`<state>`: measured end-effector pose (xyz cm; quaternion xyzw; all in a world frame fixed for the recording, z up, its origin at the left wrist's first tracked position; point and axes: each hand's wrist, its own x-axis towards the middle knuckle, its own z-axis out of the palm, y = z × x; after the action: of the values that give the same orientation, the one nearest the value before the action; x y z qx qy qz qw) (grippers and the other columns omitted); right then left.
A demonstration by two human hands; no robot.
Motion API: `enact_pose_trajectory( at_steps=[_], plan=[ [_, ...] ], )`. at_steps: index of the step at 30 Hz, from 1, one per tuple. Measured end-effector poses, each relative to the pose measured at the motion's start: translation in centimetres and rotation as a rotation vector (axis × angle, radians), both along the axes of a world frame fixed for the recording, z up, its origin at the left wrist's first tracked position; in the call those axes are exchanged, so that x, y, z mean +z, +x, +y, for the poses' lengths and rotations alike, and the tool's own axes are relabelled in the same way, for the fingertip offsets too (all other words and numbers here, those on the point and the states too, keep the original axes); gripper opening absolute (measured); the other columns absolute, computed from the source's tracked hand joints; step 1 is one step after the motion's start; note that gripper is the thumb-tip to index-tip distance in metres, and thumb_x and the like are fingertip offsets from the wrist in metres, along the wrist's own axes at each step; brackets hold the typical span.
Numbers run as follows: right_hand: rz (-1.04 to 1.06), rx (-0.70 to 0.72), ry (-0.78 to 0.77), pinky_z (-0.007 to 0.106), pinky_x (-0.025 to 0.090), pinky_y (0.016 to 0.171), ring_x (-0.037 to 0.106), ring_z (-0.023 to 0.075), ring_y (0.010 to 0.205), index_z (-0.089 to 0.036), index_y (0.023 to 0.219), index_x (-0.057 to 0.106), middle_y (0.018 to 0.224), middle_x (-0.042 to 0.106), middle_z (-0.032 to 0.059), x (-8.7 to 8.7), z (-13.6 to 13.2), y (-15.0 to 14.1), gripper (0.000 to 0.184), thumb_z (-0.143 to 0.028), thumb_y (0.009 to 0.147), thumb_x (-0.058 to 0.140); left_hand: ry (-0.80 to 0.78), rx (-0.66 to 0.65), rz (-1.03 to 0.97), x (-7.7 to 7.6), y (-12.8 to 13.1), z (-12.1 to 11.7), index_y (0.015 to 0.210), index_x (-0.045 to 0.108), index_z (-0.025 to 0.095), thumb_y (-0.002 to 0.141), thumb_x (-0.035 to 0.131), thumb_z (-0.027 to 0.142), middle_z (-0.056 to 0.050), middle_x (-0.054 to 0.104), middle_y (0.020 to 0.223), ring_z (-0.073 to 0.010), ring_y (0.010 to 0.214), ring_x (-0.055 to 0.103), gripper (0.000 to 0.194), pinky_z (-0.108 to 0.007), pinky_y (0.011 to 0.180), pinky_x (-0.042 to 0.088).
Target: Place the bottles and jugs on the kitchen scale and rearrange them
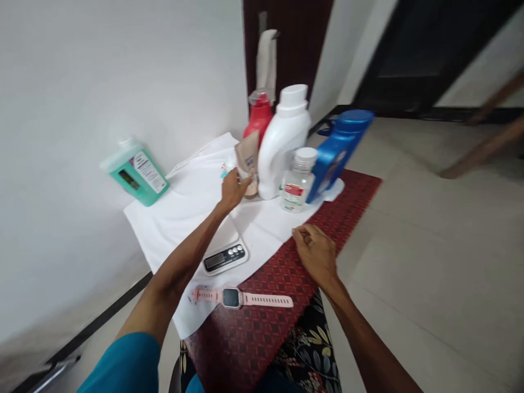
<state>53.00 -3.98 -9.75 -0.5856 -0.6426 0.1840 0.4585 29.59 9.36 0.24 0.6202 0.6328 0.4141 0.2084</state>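
Head view, clock centre: the left hand (234,191); 12 o'clock is at the top.
Tan tube (248,155): it is at 1 o'clock from the left hand, just beside the white bottle (282,144); whether they touch, I cannot tell.
Tube's long axis: nearly upright, about from 12 to 6, the flat end above.
Left fingers: closed around the lower part of the tube, the thumb across its front; if its bottom rests on the white cloth (200,180), I cannot tell.
Nearer hand: clearly the left one, because the right hand (315,251) lies apart at 4 o'clock, over the red bench (249,338).
Right fingers: curled inward; whether they pinch something, I cannot tell.
Bottles: four; white at 2 o'clock, red (260,119) at 1, behind the tube, blue (339,144) between 2 and 3, green (141,174) at 9.
Jar: one clear jar (297,185) with white lid, at 3 o'clock, before the white bottle.
Scale: one kitchen scale (225,258), at 6 o'clock.
Watch: one pink watch (231,298), also near 6, but farther than the scale.
Tubes: one.
Cloth on the bench: one.
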Motion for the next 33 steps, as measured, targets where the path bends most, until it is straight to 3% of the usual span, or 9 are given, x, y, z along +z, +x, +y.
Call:
enact_pose_trajectory(
  at_steps=[3,6,10,13,17,21,25,29,33],
  plan=[
    [-0.027,-0.008,0.003,0.04,0.049,0.077,0.068,0.0266,0.076,-0.026,0.082,0.064,0.083,0.074,0.0087,-0.3,0.1,0.3,0.027,-0.049,0.094,0.056,0.01,-0.098,-0.037,-0.2,-1.3,-0.7,0.131,0.072,0.018,0.085,0.092,0.042,-0.018,0.075,0.135,-0.0297,0.116,0.073,0.055,-0.041,0.096,0.059],
    [-0.064,-0.002,-0.019,0.043,0.052,0.079,0.07,0.0285,0.077,-0.026,0.082,0.064,0.085,0.076,0.0109,-0.1,0.1,0.5,0.033,-0.056,0.094,0.055,0.135,-0.07,-0.045,0.2,-5.6,-2.8,0.142,0.066,0.02,0.082,0.094,0.057,-0.021,0.065,0.15,-0.0311,0.12,0.071,0.076,-0.043,0.096,0.061],
    [-0.08,-0.004,-0.06,0.048,0.054,0.079,0.071,0.0319,0.076,-0.028,0.079,0.064,0.084,0.077,0.0134,0.5,0.0,0.5,0.039,-0.063,0.091,0.053,0.464,0.362,0.057,1.8,-15.9,-6.9,0.143,0.06,0.021,0.09,0.087,0.051,-0.019,0.061,0.147,-0.031,0.122,0.067,0.067,-0.047,0.104,0.059],
    [-0.074,-0.022,-0.066,0.052,0.055,0.077,0.073,0.0354,0.075,-0.031,0.078,0.064,0.082,0.077,0.0141,0.6,0.1,0.4,0.037,-0.065,0.087,0.057,0.549,0.701,0.137,2.8,-24.2,-8.8,0.149,0.053,0.017,0.087,0.09,0.037,-0.023,0.053,0.152,-0.0355,0.141,0.056,0.074,-0.05,0.121,0.048],
    [-0.093,-0.059,-0.058,0.057,0.056,0.078,0.075,0.0401,0.08,-0.034,0.077,0.063,0.083,0.078,0.0135,0.3,0.5,0.3,0.028,-0.061,0.081,0.059,0.432,0.814,0.024,3.2,-31.1,-8.3,0.147,0.051,0.016,0.082,0.092,0.031,-0.026,0.049,0.153,-0.0382,0.15,0.048,0.079,-0.052,0.126,0.042],
    [-0.112,-0.095,-0.078,0.059,0.056,0.082,0.076,0.0407,0.081,-0.038,0.077,0.062,0.084,0.078,0.012,0.6,0.5,0.0,0.025,-0.062,0.077,0.059,0.366,0.693,-0.142,3.2,-34.0,-6.0,0.13,0.057,0.02,0.082,0.091,0.04,-0.018,0.061,0.136,-0.0314,0.131,0.062,0.062,-0.046,0.108,0.055],
    [-0.139,-0.119,-0.112,0.059,0.054,0.084,0.075,0.0403,0.083,-0.038,0.079,0.062,0.087,0.077,0.0113,0.9,0.3,-0.4,0.025,-0.063,0.082,0.057,0.329,0.72,-0.277,3.8,-35.7,-4.3,0.1,0.058,0.021,0.078,0.093,0.044,-0.008,0.069,0.104,-0.021,0.095,0.066,0.047,-0.035,0.085,0.056],
    [-0.132,-0.148,-0.113,0.054,0.054,0.077,0.075,0.0372,0.077,-0.036,0.077,0.062,0.083,0.077,0.0109,0.9,0.5,-0.4,0.032,-0.068,0.081,0.061,0.32,0.586,-0.377,4.0,-36.1,-2.8,0.074,0.053,0.022,0.077,0.089,0.058,0.001,0.058,0.069,-0.0134,0.065,0.053,0.05,-0.029,0.062,0.047],
    [-0.132,-0.175,-0.112,0.05,0.055,0.073,0.073,0.034,0.071,-0.03,0.079,0.067,0.082,0.079,0.0125,1.3,0.6,-0.6,0.041,-0.071,0.084,0.061,0.433,0.542,-0.451,3.6,-34.3,-2.0,0.062,0.044,0.025,0.07,0.086,0.071,0.005,0.043,0.055,-0.0096,0.052,0.04,0.063,-0.029,0.05,0.038]
  ],
)
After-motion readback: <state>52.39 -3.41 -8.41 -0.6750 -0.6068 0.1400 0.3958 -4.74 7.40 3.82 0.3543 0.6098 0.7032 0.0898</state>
